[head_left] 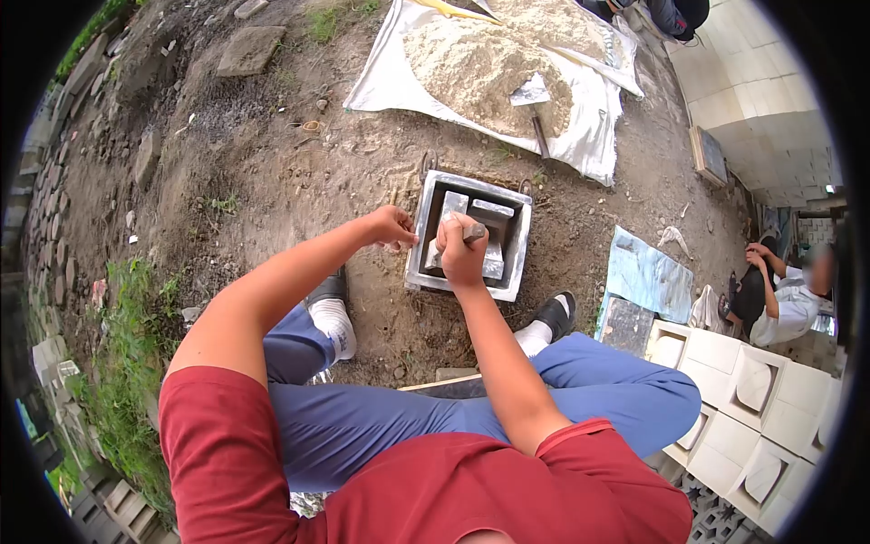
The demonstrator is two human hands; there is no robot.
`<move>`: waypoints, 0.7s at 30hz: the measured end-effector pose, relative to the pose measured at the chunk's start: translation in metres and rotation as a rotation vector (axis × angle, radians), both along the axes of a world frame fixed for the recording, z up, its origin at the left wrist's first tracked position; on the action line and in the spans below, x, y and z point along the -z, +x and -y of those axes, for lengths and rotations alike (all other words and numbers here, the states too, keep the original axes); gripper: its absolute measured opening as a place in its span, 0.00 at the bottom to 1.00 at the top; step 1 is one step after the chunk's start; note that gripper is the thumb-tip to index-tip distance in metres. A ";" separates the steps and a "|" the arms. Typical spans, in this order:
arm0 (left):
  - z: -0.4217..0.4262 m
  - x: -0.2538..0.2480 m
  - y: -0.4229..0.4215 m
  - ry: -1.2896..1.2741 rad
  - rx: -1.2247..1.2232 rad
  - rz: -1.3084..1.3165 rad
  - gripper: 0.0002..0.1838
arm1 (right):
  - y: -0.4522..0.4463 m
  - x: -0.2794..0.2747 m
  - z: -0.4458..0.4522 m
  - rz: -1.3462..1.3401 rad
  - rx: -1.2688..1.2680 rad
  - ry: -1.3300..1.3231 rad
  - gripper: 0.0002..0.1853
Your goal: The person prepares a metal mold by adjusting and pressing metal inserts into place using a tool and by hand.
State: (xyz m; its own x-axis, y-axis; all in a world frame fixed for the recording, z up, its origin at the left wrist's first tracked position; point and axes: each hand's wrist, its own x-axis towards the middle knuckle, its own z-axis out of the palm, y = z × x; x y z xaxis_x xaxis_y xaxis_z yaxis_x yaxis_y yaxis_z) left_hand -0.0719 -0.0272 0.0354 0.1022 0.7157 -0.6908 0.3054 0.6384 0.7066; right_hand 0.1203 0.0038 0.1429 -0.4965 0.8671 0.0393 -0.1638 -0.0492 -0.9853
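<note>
A square metal mold box (519, 258) stands on the soil between my feet, with loop handles on its far corners. Several grey blocks (492, 209) sit inside it, with gaps between them. My right hand (462, 252) is closed over the box around a short, blunt-ended grey-brown handle (473, 233); the rest of that tool is hidden by the hand. At the left rim is my left hand (391, 227), its fingers curled together. Whether anything lies between those fingers is hidden, and I cannot tell if they touch the rim.
Beyond the box, white sacking (376, 82) bears heaps of pale sand (462, 68) and a trowel (530, 91). Cream molded blocks (716, 363) stand at right, near a blue sheet (648, 272). Another person (784, 304) sits at far right. Weeds (127, 354) grow at left.
</note>
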 end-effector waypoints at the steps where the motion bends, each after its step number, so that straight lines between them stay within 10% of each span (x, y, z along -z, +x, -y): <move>1: -0.001 0.001 0.001 -0.026 -0.004 -0.006 0.13 | -0.002 -0.015 0.000 -0.027 -0.014 0.012 0.21; 8: -0.004 -0.004 0.002 0.021 -0.012 -0.007 0.14 | 0.001 0.061 0.019 0.143 0.056 0.224 0.18; 14: -0.003 -0.001 0.002 0.050 -0.019 -0.001 0.13 | 0.006 0.018 0.003 -0.126 0.005 -0.206 0.20; 21: -0.008 0.011 -0.002 0.043 -0.015 0.025 0.15 | -0.004 -0.037 -0.003 -0.098 -0.045 -0.080 0.21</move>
